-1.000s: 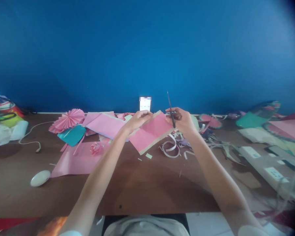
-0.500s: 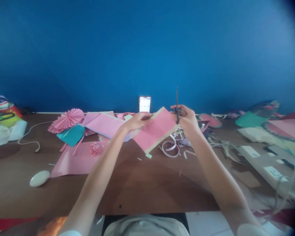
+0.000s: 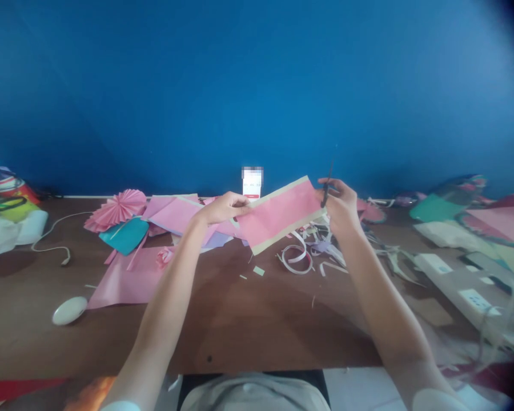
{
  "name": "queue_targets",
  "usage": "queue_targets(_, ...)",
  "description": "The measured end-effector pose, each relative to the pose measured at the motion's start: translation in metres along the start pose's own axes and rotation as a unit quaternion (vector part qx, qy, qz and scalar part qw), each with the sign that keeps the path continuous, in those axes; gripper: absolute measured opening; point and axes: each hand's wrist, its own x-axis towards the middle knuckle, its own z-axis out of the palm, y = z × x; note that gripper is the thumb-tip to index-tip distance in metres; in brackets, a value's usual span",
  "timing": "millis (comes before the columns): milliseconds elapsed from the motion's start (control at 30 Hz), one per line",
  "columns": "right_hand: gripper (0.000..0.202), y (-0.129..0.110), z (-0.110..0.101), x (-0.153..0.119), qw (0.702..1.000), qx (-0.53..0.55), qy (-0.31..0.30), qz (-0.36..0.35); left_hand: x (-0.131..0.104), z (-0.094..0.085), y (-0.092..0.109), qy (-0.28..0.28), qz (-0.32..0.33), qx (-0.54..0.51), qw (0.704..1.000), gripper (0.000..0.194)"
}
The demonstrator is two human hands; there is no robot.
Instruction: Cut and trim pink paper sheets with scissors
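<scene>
A pink paper sheet (image 3: 282, 214) with pale edges is held up over the middle of the table, tilted up to the right. My left hand (image 3: 225, 208) pinches its left end between thumb and fingers. Dark scissors (image 3: 326, 191) are in my right hand (image 3: 340, 202), blades pointing up, beside the sheet's right end. The fingers of that hand are closed round the handles, close to the paper. Curled white paper strips (image 3: 297, 262) lie below the sheet, and a small pale green scrap (image 3: 259, 271) rests on the brown table (image 3: 257, 325).
A lit phone (image 3: 252, 185) stands against the blue wall. At left are a pink paper fan (image 3: 122, 206), a teal paper piece (image 3: 126, 235), pink sheets (image 3: 124, 285) and a white oval object (image 3: 69, 311). A power strip (image 3: 475, 297) and papers lie at right.
The pink sheet has turned flatter and its right end has moved right and up. My left hand has moved left. My right hand has moved right with the scissors, whose blades now lean right.
</scene>
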Motion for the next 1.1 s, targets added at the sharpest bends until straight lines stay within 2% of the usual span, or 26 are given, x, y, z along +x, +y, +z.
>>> queue_targets(100,0.036,-0.001,-0.001,0.000,1.000,-0.007,0.004,0.006,-0.002,-0.002,0.002,0.028,-0.014,-0.028,0.999,0.035)
queue_targets(200,0.036,0.003,-0.001,0.001,1.000,-0.023,-0.010,0.007,-0.002,0.000,0.006,0.109,0.017,-0.061,0.992,0.031)
queue_targets(300,0.036,0.009,-0.001,0.002,0.999,-0.031,-0.031,0.021,-0.001,0.005,0.008,0.172,0.030,-0.148,0.973,0.029)
queue_targets(433,0.038,0.015,0.002,0.001,0.997,-0.039,-0.048,0.037,0.001,0.011,0.008,0.158,0.027,-0.226,0.961,0.027)
queue_targets(567,0.037,0.019,0.002,0.002,0.995,-0.068,-0.059,0.037,0.004,0.014,0.006,0.116,0.021,-0.234,0.965,0.029)
queue_targets(667,0.036,0.020,-0.002,0.005,0.990,-0.141,-0.019,-0.020,0.007,0.016,0.006,0.141,0.007,-0.211,0.967,0.040)
queue_targets(700,0.035,0.018,-0.004,0.005,0.980,-0.187,0.004,-0.066,0.007,0.017,0.006,0.155,0.005,-0.206,0.966,0.041)
queue_targets(767,0.033,0.012,-0.006,0.004,0.939,-0.290,0.033,-0.184,0.009,0.019,0.005,0.175,-0.007,-0.204,0.963,0.041)
queue_targets(867,0.035,-0.001,-0.004,-0.006,0.853,-0.404,-0.032,-0.328,0.010,0.022,0.004,0.193,-0.046,-0.199,0.960,0.038)
queue_targets(1000,0.039,-0.012,0.004,-0.022,0.763,-0.499,-0.058,-0.407,0.008,0.024,0.007,0.230,-0.068,-0.185,0.953,0.040)
queue_targets(1100,0.039,-0.010,0.009,-0.027,0.728,-0.528,-0.111,-0.423,0.006,0.026,0.013,0.242,-0.085,-0.207,0.944,0.045)
